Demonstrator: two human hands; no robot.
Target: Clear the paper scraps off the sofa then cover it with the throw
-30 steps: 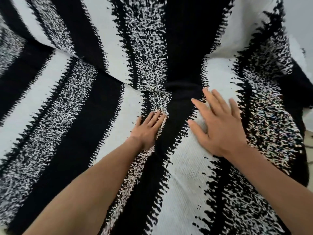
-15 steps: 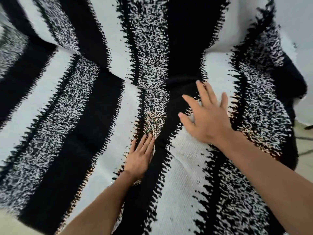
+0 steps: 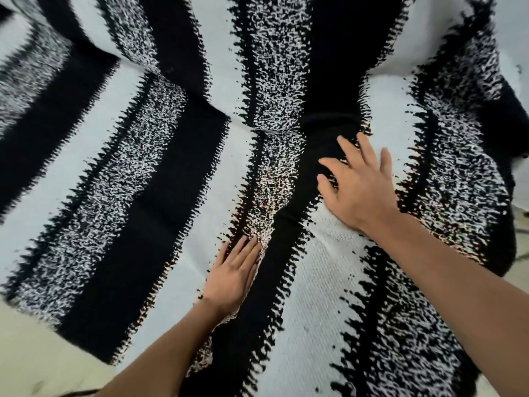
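The black-and-white striped throw (image 3: 160, 179) lies spread over the sofa, covering seat and backrest, so the sofa itself is hidden. My left hand (image 3: 233, 276) lies flat on a speckled stripe near the front of the seat, fingers straight and together. My right hand (image 3: 357, 181) presses flat on the throw farther back, fingers spread across a black stripe and a white one, near the crease where seat meets backrest. No paper scraps show anywhere.
Pale floor (image 3: 37, 365) shows past the throw's hanging edge at the lower left. A strip of floor (image 3: 522, 253) also appears at the right edge. A light wall (image 3: 515, 30) is visible at the upper right.
My left hand has slid toward me along the speckled stripe. My right hand has moved a little left and back toward the crease. The view has pulled back, showing floor at the lower left.
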